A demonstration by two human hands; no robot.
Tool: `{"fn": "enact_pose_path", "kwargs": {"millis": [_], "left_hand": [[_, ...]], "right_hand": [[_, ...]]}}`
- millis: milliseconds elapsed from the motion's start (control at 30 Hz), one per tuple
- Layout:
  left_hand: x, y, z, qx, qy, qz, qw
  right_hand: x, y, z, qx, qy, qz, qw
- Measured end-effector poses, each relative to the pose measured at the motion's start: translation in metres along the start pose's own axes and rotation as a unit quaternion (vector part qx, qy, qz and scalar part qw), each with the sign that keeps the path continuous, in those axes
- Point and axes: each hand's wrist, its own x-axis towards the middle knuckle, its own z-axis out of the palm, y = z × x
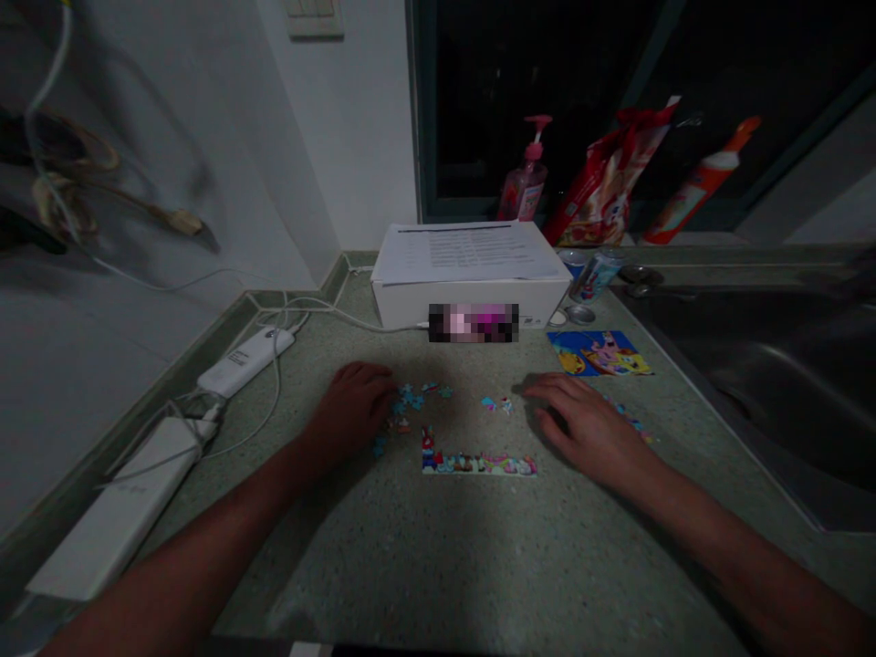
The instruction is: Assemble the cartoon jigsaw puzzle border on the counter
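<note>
My left hand [352, 401] rests on the counter at the left edge of a loose cluster of blue jigsaw pieces [409, 398]. Its fingers are loosely bent and apart, with no piece visible in them. My right hand [578, 422] lies palm down with fingers stretched out, near two loose jigsaw pieces [496, 403]. More jigsaw pieces [633, 422] lie partly hidden behind this hand. Between the hands, a joined strip of jigsaw [479, 464] forms an L shape, with a short column rising at its left end.
A colourful cartoon picture card [602, 354] lies beyond my right hand. Behind stands a white box [403, 303] with papers on top. A metal sink [753, 392] borders the right, near a can [597, 276]. White power strips [130, 493] and cables run along the left.
</note>
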Motion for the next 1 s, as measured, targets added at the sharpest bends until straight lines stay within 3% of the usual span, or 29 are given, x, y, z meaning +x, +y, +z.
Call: {"fn": "enact_pose_path", "kwargs": {"millis": [533, 1000], "left_hand": [[0.001, -0.001, -0.001, -0.028, 0.008, -0.016, 0.999], [-0.005, 0.02, -0.015, -0.063, -0.055, 0.118, 0.989]], "right_hand": [[0.0, 0.001, 0.001, -0.016, -0.026, -0.007, 0.999], [0.001, 0.0, 0.0, -0.014, -0.02, -0.006, 1.0]]}}
